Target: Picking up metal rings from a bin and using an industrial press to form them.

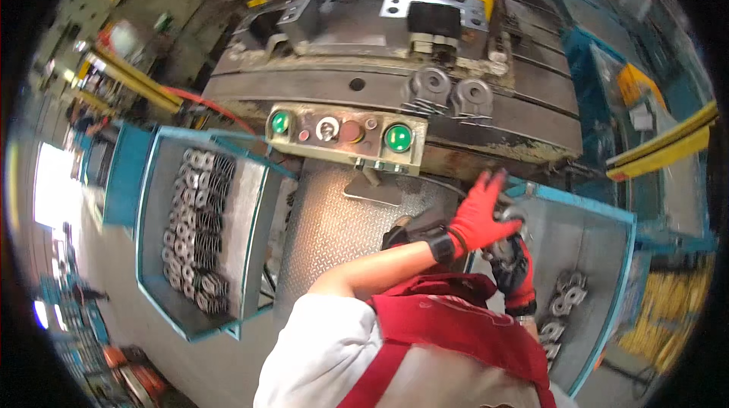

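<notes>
My left hand [480, 214], in a red glove with a black wrist cuff, reaches across to the right over the near edge of the right bin. Its fingers are stretched out and apart, beside grey metal parts with round ends [513, 218]. Just below it, my right hand [516, 267], in a red and black glove, is closed round these parts. The left hand partly hides them, so I cannot tell how many there are. More grey metal parts [568, 294] lie in the blue-rimmed right bin [626, 256].
On the left, a blue-rimmed bin [148, 256] holds rows of stacked metal parts [199, 211]. Ahead stands a control box [304, 135] with two green buttons. Two stacks of round-holed parts [472, 97] rest on the machine bed [531, 119]. Yellow bars [668, 142] flank the machine.
</notes>
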{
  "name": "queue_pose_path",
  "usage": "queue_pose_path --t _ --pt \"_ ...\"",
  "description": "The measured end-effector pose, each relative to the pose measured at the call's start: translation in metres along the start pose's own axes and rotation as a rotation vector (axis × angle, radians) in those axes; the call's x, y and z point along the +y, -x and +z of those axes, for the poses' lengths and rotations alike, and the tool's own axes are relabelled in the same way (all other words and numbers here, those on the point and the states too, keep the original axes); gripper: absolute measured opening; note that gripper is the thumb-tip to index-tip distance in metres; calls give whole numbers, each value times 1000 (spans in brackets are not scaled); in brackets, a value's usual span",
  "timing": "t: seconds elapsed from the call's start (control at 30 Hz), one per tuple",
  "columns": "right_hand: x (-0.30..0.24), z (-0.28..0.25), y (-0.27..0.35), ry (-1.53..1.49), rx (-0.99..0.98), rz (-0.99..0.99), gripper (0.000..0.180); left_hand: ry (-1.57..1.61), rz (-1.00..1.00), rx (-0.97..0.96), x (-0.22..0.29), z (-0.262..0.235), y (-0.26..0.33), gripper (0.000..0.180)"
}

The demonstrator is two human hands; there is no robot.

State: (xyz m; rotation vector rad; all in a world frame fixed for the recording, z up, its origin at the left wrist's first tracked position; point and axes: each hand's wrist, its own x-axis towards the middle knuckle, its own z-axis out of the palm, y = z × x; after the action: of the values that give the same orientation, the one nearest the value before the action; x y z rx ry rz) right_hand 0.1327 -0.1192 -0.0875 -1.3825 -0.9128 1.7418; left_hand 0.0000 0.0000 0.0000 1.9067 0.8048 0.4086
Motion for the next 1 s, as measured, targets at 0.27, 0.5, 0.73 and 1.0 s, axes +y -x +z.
queue_pose_path --t 0.27,0.5,0.73,1.0 --pt "-106 68 -96 -774 313 -515 35 143 -4 475 -40 -79 -36 86" --pt "-168 73 -202 -958 269 -561 37 128 70 500 -83 -157 -128 68" --pt "-191 43 -253 -721 302 -72 39 -284 -78 395 -130 -189 -216 62" --pt "-184 28 -256 -817 163 -101 45 -386 -115 457 -134 -173 -228 73"
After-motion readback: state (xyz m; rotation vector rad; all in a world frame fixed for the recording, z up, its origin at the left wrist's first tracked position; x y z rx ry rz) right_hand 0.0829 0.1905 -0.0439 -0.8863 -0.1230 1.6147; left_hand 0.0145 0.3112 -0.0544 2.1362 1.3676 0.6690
